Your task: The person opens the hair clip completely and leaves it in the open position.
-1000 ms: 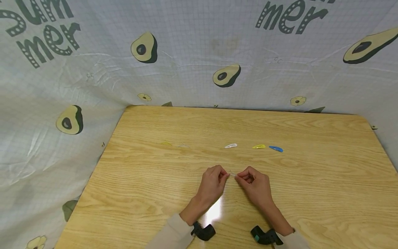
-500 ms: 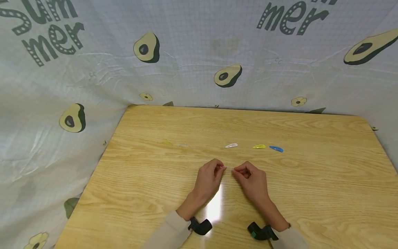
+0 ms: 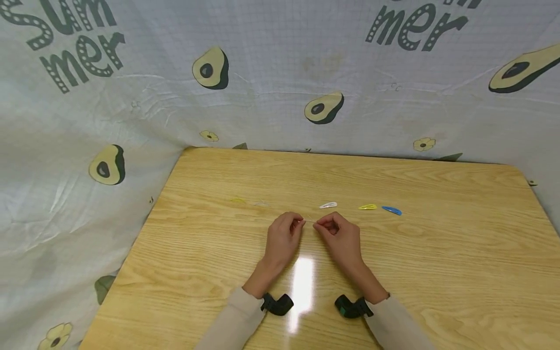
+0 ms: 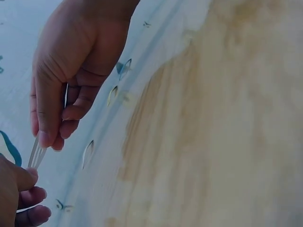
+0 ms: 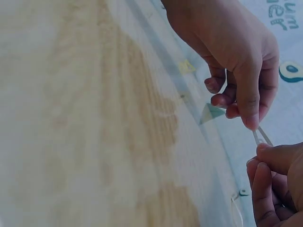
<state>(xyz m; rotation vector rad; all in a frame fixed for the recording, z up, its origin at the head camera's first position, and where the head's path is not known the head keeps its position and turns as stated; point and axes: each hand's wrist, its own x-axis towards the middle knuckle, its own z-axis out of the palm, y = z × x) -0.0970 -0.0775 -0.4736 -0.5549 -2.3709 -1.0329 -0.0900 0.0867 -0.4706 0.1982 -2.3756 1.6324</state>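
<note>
A thin white snap hair clip (image 3: 309,221) spans the gap between the two hands above the table. My left hand (image 3: 280,238) pinches one end between thumb and fingertips; my right hand (image 3: 343,238) pinches the other. In the left wrist view the clip (image 4: 38,153) shows narrow strips with slits, and in the right wrist view the clip (image 5: 262,136) shows two strands spreading apart. Both its ends are hidden under the fingers. Behind the hands lie a white hair clip (image 3: 328,205), a yellow hair clip (image 3: 367,207) and a blue hair clip (image 3: 391,210).
Farther left on the wooden table (image 3: 197,257) are a thin yellow piece (image 3: 238,200) and a thin white piece (image 3: 261,203), too faint to tell apart in detail. A pale cloth (image 3: 262,63) printed with avocados hangs behind and at the left.
Both hands have moved away from the body and slightly left, carrying the white hair clip between them. Their pinch on it looks the same. The clips on the table have stayed put.
</note>
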